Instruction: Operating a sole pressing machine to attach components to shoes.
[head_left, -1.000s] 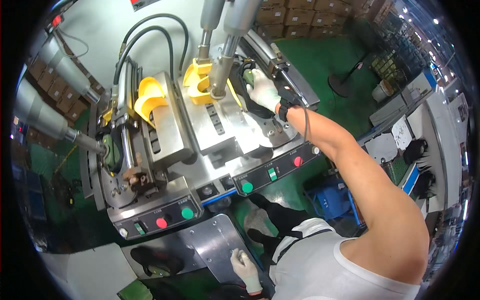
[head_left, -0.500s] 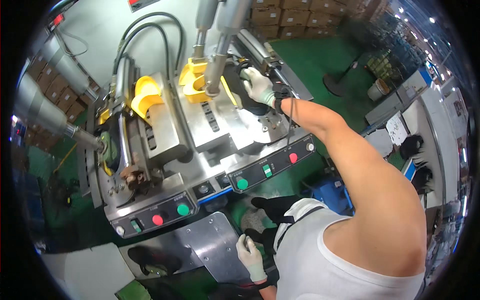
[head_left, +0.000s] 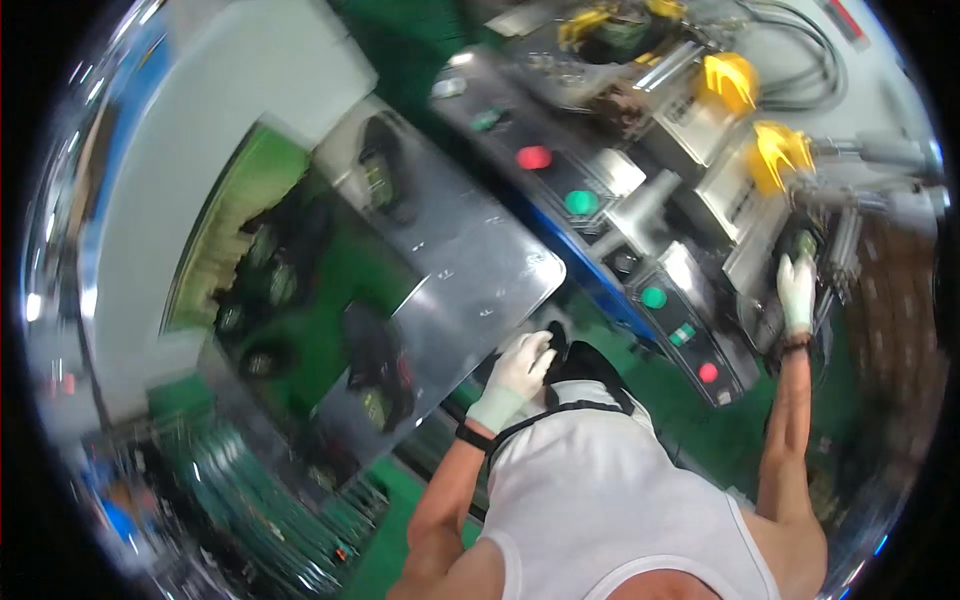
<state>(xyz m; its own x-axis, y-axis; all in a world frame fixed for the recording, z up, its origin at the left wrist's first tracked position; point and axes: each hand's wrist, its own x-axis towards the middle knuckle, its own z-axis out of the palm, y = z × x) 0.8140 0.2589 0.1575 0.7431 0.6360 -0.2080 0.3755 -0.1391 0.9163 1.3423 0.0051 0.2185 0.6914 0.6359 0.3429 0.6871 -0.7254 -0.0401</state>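
At the right end of the machine, my right hand point(head_left: 797, 290), in a white glove, reaches out with its fingers on a dark shoe point(head_left: 803, 240). Blur and the hand itself hide part of that shoe. In front of my waist hangs my gloved left hand point(head_left: 521, 368), with loosely bent fingers apart and nothing visible in them. It is nearest to the corner of a metal table point(head_left: 480, 260). One dark shoe point(head_left: 382, 172) lies at the far end of that table, and another point(head_left: 378, 375) lies at its near left side.
The machine carries yellow shoe-shaped pads point(head_left: 778, 155), metal cylinders point(head_left: 880, 150) and a control panel point(head_left: 580, 170) with red and green buttons. More dark shoes point(head_left: 270, 270) rest by a green-lined tray point(head_left: 240, 210). At lower left is a rack of rods point(head_left: 250, 490).
The view has swung left, so the machine now stands at upper right and the metal table shows fully. My right hand stays at the shoe; my left hand has risen slightly toward my waist.
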